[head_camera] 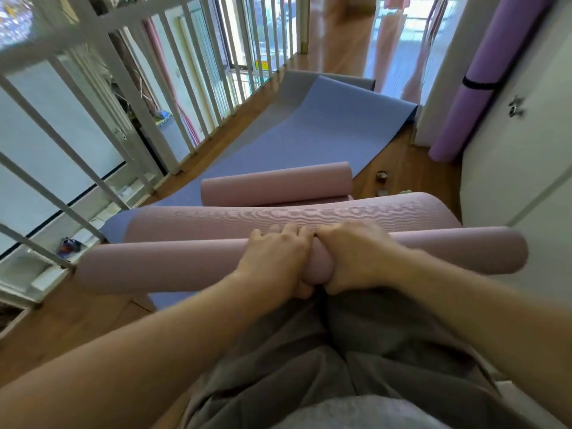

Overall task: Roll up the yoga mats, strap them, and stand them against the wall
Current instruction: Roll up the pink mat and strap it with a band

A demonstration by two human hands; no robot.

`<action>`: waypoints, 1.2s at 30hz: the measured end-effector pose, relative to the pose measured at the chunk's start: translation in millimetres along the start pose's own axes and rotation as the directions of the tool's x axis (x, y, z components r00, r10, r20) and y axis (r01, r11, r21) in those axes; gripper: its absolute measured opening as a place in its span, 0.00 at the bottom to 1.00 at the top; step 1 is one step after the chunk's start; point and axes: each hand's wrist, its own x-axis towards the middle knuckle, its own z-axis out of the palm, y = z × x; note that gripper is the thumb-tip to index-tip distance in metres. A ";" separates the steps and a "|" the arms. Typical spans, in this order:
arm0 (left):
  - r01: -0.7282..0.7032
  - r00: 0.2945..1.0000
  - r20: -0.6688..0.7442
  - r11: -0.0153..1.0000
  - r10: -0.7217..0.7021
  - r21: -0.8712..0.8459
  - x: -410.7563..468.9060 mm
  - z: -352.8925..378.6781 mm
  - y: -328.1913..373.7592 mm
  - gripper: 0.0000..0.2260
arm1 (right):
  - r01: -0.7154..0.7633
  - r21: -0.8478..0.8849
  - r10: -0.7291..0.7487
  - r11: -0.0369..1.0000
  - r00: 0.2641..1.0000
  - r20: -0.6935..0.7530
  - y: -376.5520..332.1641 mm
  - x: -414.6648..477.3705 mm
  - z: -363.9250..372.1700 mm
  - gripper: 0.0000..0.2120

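Note:
A pink yoga mat lies across the floor in front of me, its near end rolled into a thick tube. My left hand and my right hand grip that roll side by side at its middle, fingers curled over the top. The mat's unrolled ribbed part stretches away, and its far end curls up into a smaller roll. Underneath lies a flat blue mat on top of a grey mat. A rolled purple mat with a black strap leans against the wall at the right.
A white railing runs along the left edge of the wooden floor. A white wall and door with a small handle close the right side. Small round objects sit on the floor beside the mats.

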 end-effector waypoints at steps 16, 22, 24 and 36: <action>0.002 0.996 -0.086 0.999 0.001 0.046 21.8 -1.0 -9.2 0.35 | -0.122 -0.159 0.084 0.980 0.970 -0.227 3.8 14.6 19.3 0.31; 0.008 1.000 -0.015 1.000 -0.008 -0.022 34.6 -8.8 -11.2 0.35 | -0.136 -0.189 0.046 0.972 0.908 -0.416 12.5 18.1 34.6 0.29; 0.014 0.996 -0.091 1.000 -0.014 0.004 24.4 -4.3 -8.4 0.35 | -0.106 -0.222 0.014 0.969 0.925 -0.379 9.2 16.7 30.2 0.28; -0.018 0.997 0.075 0.992 0.027 -0.122 -25.7 -18.3 16.1 0.33 | 0.087 -0.255 -0.133 0.963 0.977 -0.167 -14.4 -35.6 0.6 0.23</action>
